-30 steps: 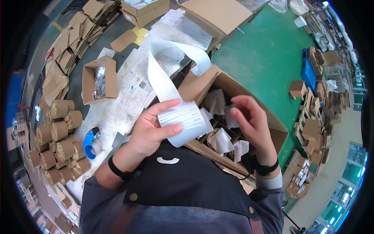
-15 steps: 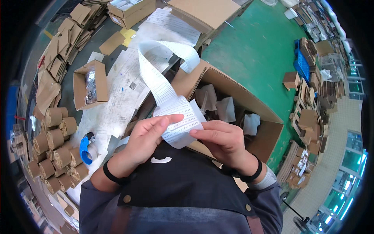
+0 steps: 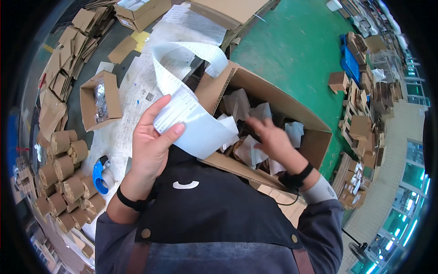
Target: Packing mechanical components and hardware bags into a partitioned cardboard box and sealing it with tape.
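Observation:
My left hand (image 3: 157, 137) grips a long white strip of printed labels (image 3: 187, 121), thumb on top and fingers beneath. The strip loops up and away, its far end draping over the flap of a large open cardboard box (image 3: 315, 157). Its near end curls over the box's near edge. My right hand (image 3: 273, 141) is over the inside of the box, fingers apart, with nothing visible in them. Below and around it are several brown items with white wrapping (image 3: 251, 150); the fingertips' contact with them cannot be made out.
On the paper-covered table at left stand a small carton (image 3: 116, 98) of clear bags and a blue tape dispenser (image 3: 99, 176). Stacked brown paper-wrapped rolls (image 3: 73, 187) and flattened cardboard (image 3: 59, 77) line the far left. Green floor (image 3: 292, 45) lies beyond the box.
My right hand has let go of the label strip and moved right, over the box. My left hand still holds the strip, now tilted more upright, and the strip's near end has swung right.

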A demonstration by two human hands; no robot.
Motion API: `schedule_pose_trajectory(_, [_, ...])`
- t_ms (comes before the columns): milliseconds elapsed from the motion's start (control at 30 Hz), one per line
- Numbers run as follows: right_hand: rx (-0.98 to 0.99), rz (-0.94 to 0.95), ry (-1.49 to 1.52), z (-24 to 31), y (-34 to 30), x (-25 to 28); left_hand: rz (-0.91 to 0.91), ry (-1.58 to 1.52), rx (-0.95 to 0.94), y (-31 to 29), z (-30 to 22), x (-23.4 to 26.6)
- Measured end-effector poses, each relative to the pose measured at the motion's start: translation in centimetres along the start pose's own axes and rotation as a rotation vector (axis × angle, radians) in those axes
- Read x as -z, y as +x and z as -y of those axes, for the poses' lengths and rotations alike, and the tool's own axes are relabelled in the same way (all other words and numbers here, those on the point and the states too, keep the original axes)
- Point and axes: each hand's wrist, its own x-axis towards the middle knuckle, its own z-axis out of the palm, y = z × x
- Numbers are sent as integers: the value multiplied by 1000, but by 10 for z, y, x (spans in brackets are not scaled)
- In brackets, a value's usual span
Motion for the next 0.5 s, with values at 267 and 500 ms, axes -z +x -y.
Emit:
schedule_pose_trajectory(267, [318,-52,1250,89,-15,101,284,118,103,-18,0,-17])
schedule_pose_trajectory(500, [369,-246,1008,95,-20,92,333,402,47,-23,-6,-16])
